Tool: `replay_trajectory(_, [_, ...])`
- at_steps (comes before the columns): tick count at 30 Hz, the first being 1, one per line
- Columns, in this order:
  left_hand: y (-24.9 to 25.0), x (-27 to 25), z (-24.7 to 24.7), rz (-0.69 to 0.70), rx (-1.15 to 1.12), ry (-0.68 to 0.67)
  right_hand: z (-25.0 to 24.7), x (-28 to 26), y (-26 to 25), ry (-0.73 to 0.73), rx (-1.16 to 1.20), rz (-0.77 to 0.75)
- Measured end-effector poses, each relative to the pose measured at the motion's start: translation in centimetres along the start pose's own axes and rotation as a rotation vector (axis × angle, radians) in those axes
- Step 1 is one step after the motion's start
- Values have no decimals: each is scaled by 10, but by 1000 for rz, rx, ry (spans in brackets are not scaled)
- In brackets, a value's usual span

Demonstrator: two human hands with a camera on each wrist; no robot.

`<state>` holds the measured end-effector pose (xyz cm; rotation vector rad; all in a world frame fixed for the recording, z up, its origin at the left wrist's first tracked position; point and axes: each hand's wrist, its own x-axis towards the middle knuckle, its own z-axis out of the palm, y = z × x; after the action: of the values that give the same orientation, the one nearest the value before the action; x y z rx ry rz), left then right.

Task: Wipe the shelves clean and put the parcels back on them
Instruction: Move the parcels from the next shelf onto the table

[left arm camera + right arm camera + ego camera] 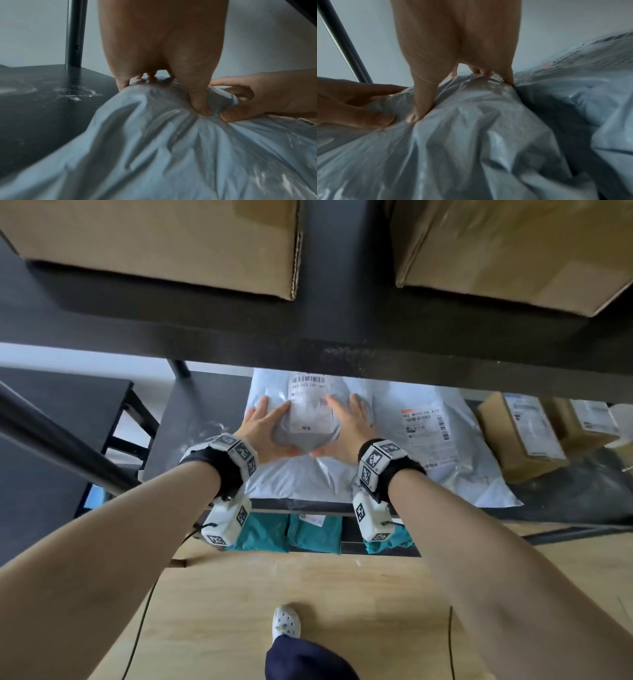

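Note:
A pale grey plastic mailer parcel [308, 412] with a barcode label lies on the black middle shelf [191, 419]. Both hands hold its bulging middle from either side. My left hand [267, 426] curls round the left of the bulge, its thumb [200, 105] pressed into the crumpled plastic [154, 148]. My right hand [346, 426] grips the right side, thumb [416, 113] low at the front and fingers over the far side. The two thumbs almost meet at the near side. White dust streaks show on the shelf surface [42, 101] left of the parcel.
A second grey mailer [424, 429] lies just right of the held one, then small cardboard boxes [520, 436]. Large cardboard boxes [154, 244] stand on the upper shelf, whose front edge [342, 350] overhangs the hands. Teal parcels [315, 532] fill the lower shelf. A black shelf post [73, 33] stands at back left.

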<state>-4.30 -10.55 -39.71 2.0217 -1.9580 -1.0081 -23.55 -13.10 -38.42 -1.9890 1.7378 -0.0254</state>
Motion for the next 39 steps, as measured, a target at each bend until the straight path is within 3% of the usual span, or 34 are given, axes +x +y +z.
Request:
replay_trajectory(6, [2,6,11,14,-11,21,2,4,7,52,98,-35])
replay_trajectory(16, [6,2,16,54,-28,163,3,5,5,305,164,-12])
replay_trajectory(21, [10,-8,7,61,-135,162,0,3,14,274,337,10])
replay_trajectory(30, [1,0,-9,-172,-127,66,0,5,18,263,444,140])
replay_trajectory(39, [4,5,-16,-188,-387,256,-11,11,21,260,628,177])
